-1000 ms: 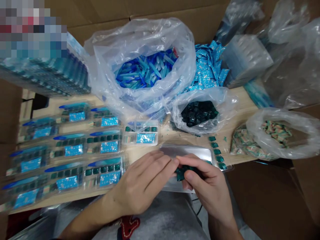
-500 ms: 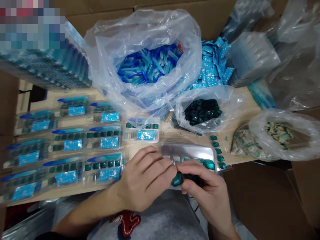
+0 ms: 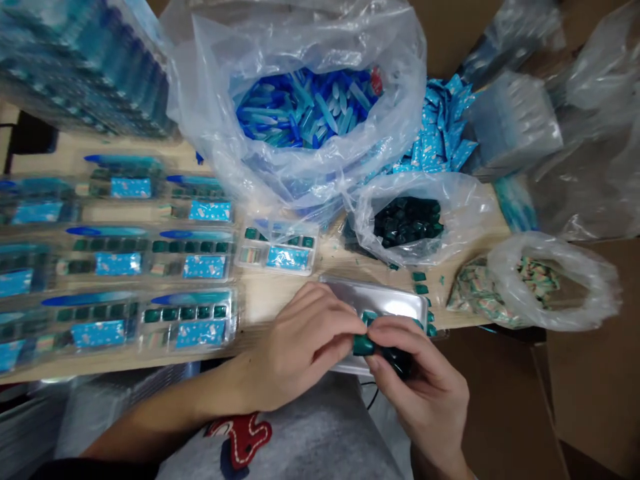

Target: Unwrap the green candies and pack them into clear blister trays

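Head view: both hands meet over clear tray [image 3: 385, 300]; left hand [image 3: 300, 347] and right hand [image 3: 425, 387] pinch one green block [image 3: 363, 345] together.

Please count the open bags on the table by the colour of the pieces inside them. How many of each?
Bag of blue pieces: 1
Bag of dark green pieces: 1
Bag of striped pieces: 1
Total: 3
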`<state>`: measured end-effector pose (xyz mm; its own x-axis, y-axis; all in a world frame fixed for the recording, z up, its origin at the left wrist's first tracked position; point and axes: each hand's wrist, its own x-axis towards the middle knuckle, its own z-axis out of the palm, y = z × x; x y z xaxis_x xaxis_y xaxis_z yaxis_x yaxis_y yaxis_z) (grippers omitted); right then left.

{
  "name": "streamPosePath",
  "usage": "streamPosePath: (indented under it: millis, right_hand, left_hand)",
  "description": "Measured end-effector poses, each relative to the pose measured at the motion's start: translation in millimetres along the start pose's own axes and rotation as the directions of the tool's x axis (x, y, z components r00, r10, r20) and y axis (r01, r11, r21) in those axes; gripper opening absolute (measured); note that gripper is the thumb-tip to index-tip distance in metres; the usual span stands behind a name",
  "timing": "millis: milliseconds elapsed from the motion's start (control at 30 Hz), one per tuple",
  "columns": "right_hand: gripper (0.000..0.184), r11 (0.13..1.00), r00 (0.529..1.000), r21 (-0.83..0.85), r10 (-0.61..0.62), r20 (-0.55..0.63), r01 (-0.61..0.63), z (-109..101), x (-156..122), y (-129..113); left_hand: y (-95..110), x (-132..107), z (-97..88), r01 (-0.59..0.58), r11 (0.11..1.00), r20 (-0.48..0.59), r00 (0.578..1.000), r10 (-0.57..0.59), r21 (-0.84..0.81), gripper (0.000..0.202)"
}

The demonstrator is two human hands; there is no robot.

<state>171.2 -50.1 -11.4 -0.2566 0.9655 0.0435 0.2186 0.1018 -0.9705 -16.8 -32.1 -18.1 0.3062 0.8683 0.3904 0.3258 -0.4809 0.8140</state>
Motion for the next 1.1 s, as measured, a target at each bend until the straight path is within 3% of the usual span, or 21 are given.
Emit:
streamPosePath:
  millis: [67, 167, 300, 500, 700, 800, 933, 1100]
  right_hand:
    - [0.034, 0.993, 0.999, -0.118, -0.033, -0.020, 0.030, -7.7, 0.8, -1.6]
    - [0.030, 0.934, 0.998, -0.353, -0.055, -0.009, 0.048, -19.6, 4.8, -2.2]
    - [0.025, 0.877, 0.986, -0.467, -0.033, 0.166, 0.108, -25.0, 10.2, 1.8]
    - [0.021, 0.843, 0.944, -0.476, -0.103, 0.313, 0.250, -12.4, 20.4, 1.8]
    - [0.021, 0.639, 0.898, -0.659, -0.123, 0.422, 0.397, -0.7, 29.4, -4.5]
    - [0.026, 0.752, 0.901, -0.594, 0.000, 0.434, 0.286, -7.2, 30.7, -8.7]
    - [0.052, 0.950, 0.930, -0.309, 0.082, 0.359, 0.036, -19.0, 26.4, -13.4]
    - [0.065, 0.989, 0.944, -0.059, 0.144, 0.297, -0.133, -9.7, 16.4, -9.5]
  left_hand:
    - [-1.7, -1.4, 0.0, 0.118, 0.989, -0.035, 0.992, -0.121, -0.093, 0.017]
    - [-6.7, -4.8, -8.1, 0.285, 0.951, -0.149, 0.942, -0.302, -0.122, 0.022]
    - [-16.0, -10.4, -23.5, 0.391, 0.920, -0.283, 0.880, -0.382, -0.026, 0.016]
    - [-19.3, -16.0, -24.4, 0.383, 0.924, -0.190, 0.907, -0.376, 0.003, 0.016]
    - [-20.5, -15.1, -24.6, 0.385, 0.921, -0.112, 0.919, -0.378, 0.053, 0.016]
    - [-19.9, -16.2, -25.2, 0.373, 0.926, -0.075, 0.927, -0.368, 0.062, 0.016]
    - [-11.5, -16.0, -22.3, 0.326, 0.945, -0.021, 0.945, -0.326, 0.027, 0.017]
    - [4.0, -7.2, -16.8, 0.126, 0.992, 0.095, 0.987, -0.127, 0.016, 0.014]
